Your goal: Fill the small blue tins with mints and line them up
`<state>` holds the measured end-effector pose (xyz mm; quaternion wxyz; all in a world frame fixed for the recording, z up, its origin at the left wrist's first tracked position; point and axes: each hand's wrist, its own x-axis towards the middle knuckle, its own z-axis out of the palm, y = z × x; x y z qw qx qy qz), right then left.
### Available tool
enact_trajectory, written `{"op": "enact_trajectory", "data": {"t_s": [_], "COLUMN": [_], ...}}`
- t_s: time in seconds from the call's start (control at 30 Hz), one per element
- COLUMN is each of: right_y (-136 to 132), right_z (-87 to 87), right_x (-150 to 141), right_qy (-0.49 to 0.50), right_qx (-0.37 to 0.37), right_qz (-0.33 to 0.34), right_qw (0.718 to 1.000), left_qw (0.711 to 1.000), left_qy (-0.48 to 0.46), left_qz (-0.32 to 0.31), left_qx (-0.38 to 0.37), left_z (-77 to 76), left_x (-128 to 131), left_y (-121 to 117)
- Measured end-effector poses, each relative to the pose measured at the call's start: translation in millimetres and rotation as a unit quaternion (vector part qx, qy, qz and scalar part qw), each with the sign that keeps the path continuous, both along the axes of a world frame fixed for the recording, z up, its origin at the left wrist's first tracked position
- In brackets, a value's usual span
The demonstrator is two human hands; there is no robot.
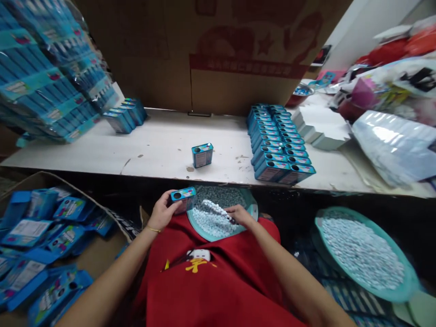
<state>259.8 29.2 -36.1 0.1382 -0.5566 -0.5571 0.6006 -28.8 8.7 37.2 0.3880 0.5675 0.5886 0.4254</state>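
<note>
My left hand [162,212] is wrapped round a small blue box [184,193] with a dark round hole in its top, held upright at the left rim of a basin. My right hand [241,215] grips the dark end of a narrow scoop [218,210] heaped with small white pellets. The scoop sits over the turquoise basin [254,210], which holds many more of these pellets and rests by my lap. Its bowl is covered by the pellets, so its shape cannot be made out. On the table ahead, a single blue box [202,155] stands upright.
Two rows of blue boxes [281,145] stand right on the white table [163,150], beside stacked white card [320,127]. Wrapped blue packs [44,77] rise at left. A carton [102,254] holds loose boxes. A second pellet basin [413,284] is at lower right. A large cardboard box [204,91] blocks the back.
</note>
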Motion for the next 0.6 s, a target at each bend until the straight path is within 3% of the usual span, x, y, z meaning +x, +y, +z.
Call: {"op": "enact_trajectory", "data": {"t_s": [0.17,0.27,0.47,0.6], "right_y": [9.3,15.3,29.5,37.4], "right_z": [57.3,82.0,103.6,122.3], "right_x": [18.3,19.1,7.2,-1.3], "right_qy": [0.066,0.070,-0.030,-0.161], "right_qx": [-0.023,-0.020,0.031,0.139], "right_qz": [-0.045,-0.034,0.063,0.159], "right_qw": [0.997,0.997,0.997,0.964], "left_qw": [0.998,0.993,0.984,0.979], "left_qy": [0.059,0.101,0.146,0.175], "left_qz": [-0.027,-0.052,-0.085,-0.091], "left_qx": [0.013,0.030,0.057,0.058], "left_z": [-20.6,-29.6,-40.7,-44.1], "left_x": [24.2,42.1,66.8,68.6], "left_y": [13.4,16.4,16.4,13.4]}}
